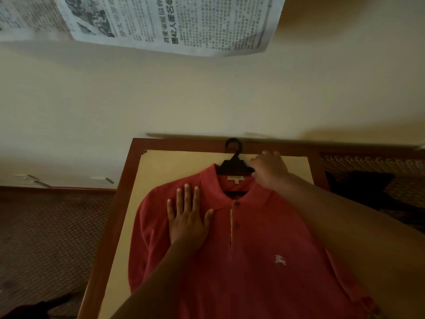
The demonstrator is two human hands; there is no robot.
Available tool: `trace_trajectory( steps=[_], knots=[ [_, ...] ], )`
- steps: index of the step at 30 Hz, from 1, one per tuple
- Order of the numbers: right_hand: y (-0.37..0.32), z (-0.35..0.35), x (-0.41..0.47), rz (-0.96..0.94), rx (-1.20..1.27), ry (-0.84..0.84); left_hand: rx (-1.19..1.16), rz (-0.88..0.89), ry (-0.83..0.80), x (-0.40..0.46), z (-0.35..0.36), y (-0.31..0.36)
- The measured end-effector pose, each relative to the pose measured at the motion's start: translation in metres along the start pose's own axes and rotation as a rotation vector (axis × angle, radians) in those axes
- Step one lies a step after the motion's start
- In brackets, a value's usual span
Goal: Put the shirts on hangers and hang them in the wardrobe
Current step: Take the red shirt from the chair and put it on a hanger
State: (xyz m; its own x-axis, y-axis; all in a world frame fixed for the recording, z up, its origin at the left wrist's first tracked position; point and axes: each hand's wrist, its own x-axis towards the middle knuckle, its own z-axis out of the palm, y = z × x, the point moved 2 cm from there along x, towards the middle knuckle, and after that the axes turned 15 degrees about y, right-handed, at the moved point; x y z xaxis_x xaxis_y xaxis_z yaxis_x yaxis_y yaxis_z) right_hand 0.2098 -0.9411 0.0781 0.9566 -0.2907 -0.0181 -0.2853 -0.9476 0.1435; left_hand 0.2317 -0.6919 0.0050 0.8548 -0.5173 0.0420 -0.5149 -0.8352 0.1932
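Head view looks down at a red polo shirt [253, 261] lying flat, front side up, on a counter [161, 166] with a pale top and a brown wooden edge. The shirt has a small white logo on the chest and dark buttons below the collar.

Nearest on the shirt is the left hand [187, 217]. It lies flat on the shirt's shoulder part with its fingers straight and spread. It presses the cloth and grabs nothing.

A bit farther away, the right hand [270, 171] reaches over the shirt to the collar. It sits at the right end of a black hanger [233, 165] and touches the collar there. Its fingers are bent, but I cannot tell if they grip the hanger, the collar, or nothing.

The hanger's body is tucked into the neck of the shirt. Its hook pokes out past the collar and points to the far edge of the counter.

Past the counter is a plain cream wall. A sheet of newspaper [172, 21] hangs high on it. Dark patterned carpet [46, 238] lies to the left, and something dark lies on the floor at the right.
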Motion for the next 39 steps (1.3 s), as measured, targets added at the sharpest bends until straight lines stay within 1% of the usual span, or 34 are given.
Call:
trace_trajectory(
  steps=[3, 5, 6, 8, 10, 11, 12, 14, 15, 16, 18, 19, 20, 21, 24, 25, 27, 30, 32, 35, 36, 37, 39],
  knots=[
    [0.006, 0.0, 0.0, 0.024, -0.02, 0.002, 0.006, 0.012, -0.016, 0.005, -0.003, 0.002],
    [0.001, 0.004, -0.005, 0.073, 0.051, 0.07, -0.008, 0.02, -0.028, 0.009, -0.007, 0.005],
    [-0.001, 0.007, -0.011, 0.137, 0.112, 0.12, -0.022, 0.037, -0.031, 0.01, -0.007, 0.007],
    [-0.002, 0.013, -0.032, 0.328, 0.262, 0.249, -0.042, 0.089, -0.019, 0.009, -0.008, 0.015],
    [0.0, 0.021, -0.067, 0.522, 0.372, 0.392, -0.088, 0.19, 0.005, 0.007, -0.01, 0.032],
    [0.002, 0.026, -0.088, 0.601, 0.38, 0.421, -0.109, 0.251, -0.004, 0.006, -0.011, 0.042],
    [0.005, 0.032, -0.107, 0.672, 0.361, 0.409, -0.112, 0.32, -0.018, 0.004, -0.01, 0.054],
    [0.011, 0.042, -0.141, 0.8, 0.312, 0.325, -0.088, 0.442, -0.085, 0.002, -0.007, 0.072],
    [0.015, 0.045, -0.154, 0.828, 0.294, 0.29, -0.066, 0.463, -0.145, 0.002, -0.003, 0.077],
    [0.021, 0.047, -0.163, 0.812, 0.272, 0.262, -0.046, 0.464, -0.174, 0.004, -0.001, 0.081],
    [0.032, 0.046, -0.173, 0.707, 0.243, 0.223, -0.007, 0.456, -0.182, 0.009, 0.001, 0.087],
    [0.038, 0.043, -0.175, 0.667, 0.27, 0.212, 0.005, 0.445, -0.194, 0.01, 0.003, 0.088],
    [0.043, 0.041, -0.178, 0.67, 0.317, 0.202, 0.011, 0.433, -0.203, 0.011, 0.002, 0.09],
    [0.049, 0.038, -0.183, 0.712, 0.352, 0.185, 0.018, 0.422, -0.204, 0.011, 0.001, 0.093],
    [0.06, 0.037, -0.21, 0.868, 0.325, 0.157, 0.021, 0.355, -0.133, -0.003, -0.006, 0.111],
    [0.063, 0.04, -0.22, 0.915, 0.321, 0.126, 0.016, 0.336, -0.105, -0.013, -0.007, 0.121],
    [0.072, 0.052, -0.238, 0.989, 0.388, 0.052, 0.015, 0.318, -0.088, -0.036, -0.004, 0.143],
    [0.097, 0.062, -0.252, 0.954, 0.572, 0.068, 0.031, 0.237, -0.143, -0.059, 0.013, 0.169],
    [0.123, 0.059, -0.26, 0.916, 0.634, -0.032, 0.05, 0.184, -0.151, -0.063, 0.021, 0.175],
    [0.172, 0.052, -0.267, 0.82, 0.611, -0.225, 0.096, 0.182, -0.142, -0.06, 0.026, 0.175],
    [0.188, 0.052, -0.267, 0.807, 0.578, -0.255, 0.099, 0.191, -0.156, -0.057, 0.025, 0.174],
    [0.202, 0.049, -0.268, 0.804, 0.537, -0.259, 0.092, 0.2, -0.178, -0.055, 0.022, 0.173],
    [0.219, 0.046, -0.27, 0.806, 0.463, -0.177, 0.007, 0.193, -0.207, -0.052, 0.011, 0.171]
  ],
)
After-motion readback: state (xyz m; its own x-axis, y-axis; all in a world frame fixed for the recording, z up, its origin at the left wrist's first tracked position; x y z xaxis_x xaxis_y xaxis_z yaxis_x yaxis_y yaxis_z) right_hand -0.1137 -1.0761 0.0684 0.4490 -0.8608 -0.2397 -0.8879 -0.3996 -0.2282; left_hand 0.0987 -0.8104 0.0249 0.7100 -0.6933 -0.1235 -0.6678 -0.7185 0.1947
